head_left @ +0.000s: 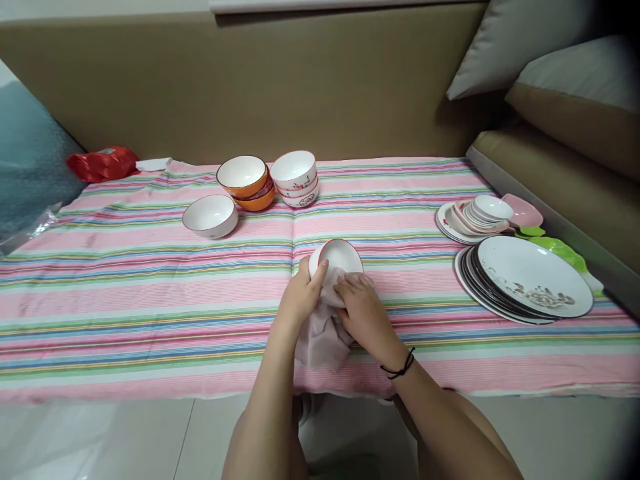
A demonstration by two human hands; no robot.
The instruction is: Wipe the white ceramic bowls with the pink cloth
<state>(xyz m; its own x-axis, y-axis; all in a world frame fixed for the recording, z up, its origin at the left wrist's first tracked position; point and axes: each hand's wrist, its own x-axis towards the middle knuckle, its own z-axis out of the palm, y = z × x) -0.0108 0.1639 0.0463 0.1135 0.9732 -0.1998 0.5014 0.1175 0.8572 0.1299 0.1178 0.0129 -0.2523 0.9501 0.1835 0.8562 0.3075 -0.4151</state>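
Observation:
A small white bowl with a red rim point(338, 256) is held tilted just above the striped cloth point(150, 293), its mouth facing me. My left hand point(300, 297) grips its left rim, thumb on the edge. My right hand point(364, 308) is closed on a pale pink rag point(323, 337) and presses it against the bowl's underside. The rag hangs down between my wrists. A black band circles my right wrist.
A lone white bowl point(211, 215), orange stacked bowls point(246, 180) and white stacked bowls point(296, 177) stand at the back. Right: a stack of large plates point(530, 279), small dishes point(480, 215), pink dish point(525, 212), green dishes point(563, 248). Red bag point(103, 163) far left. Cushions at the back right.

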